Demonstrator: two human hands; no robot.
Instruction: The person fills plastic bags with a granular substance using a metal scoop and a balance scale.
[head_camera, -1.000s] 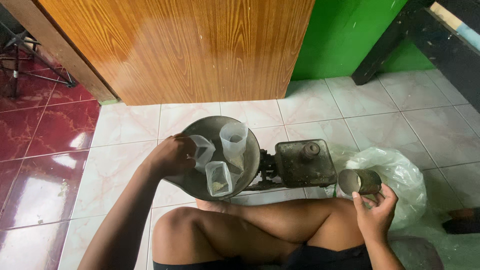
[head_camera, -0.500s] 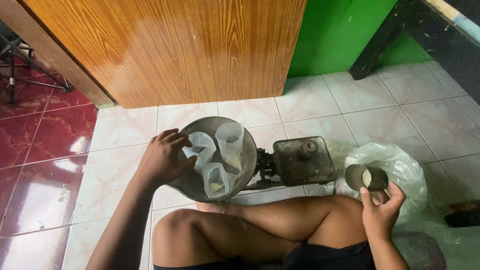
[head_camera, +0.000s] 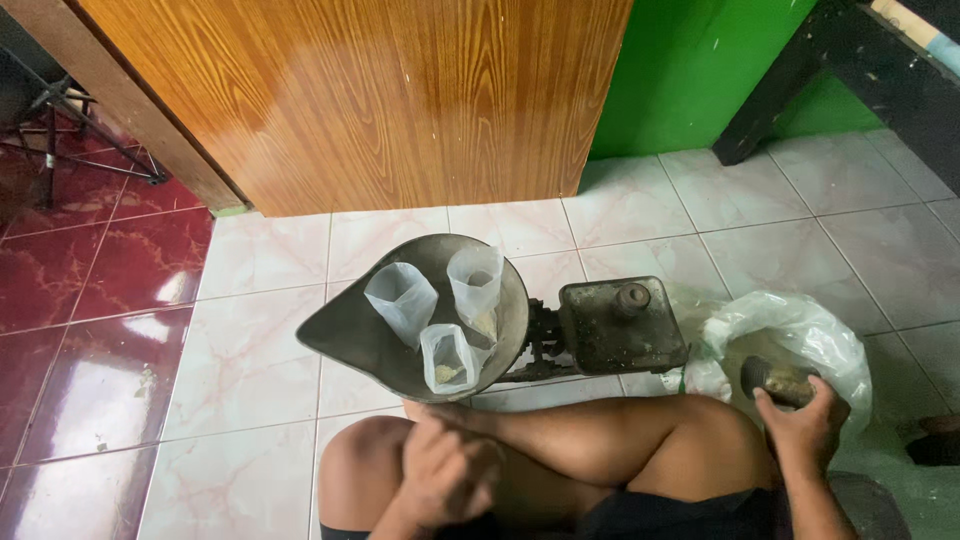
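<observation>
Left hand (head_camera: 445, 475) withdrawn from scale pan (head_camera: 345, 335), right hand (head_camera: 805, 425) dipping tin (head_camera: 775, 378) into bag (head_camera: 790, 325)

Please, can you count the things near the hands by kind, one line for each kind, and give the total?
Small clear plastic bags in the scale pan: 3
Metal balance scale: 1
Big white plastic bag on the floor: 1
Metal can held by the right hand: 1
Total: 6

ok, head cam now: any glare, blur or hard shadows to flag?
Head view: broad glare on the varnished wooden panel and sheen on the red tiles. Left hand motion-blurred; right hand sharper, on a can in the white bag. Light diffuse; soft shadow under the scale pan.
</observation>
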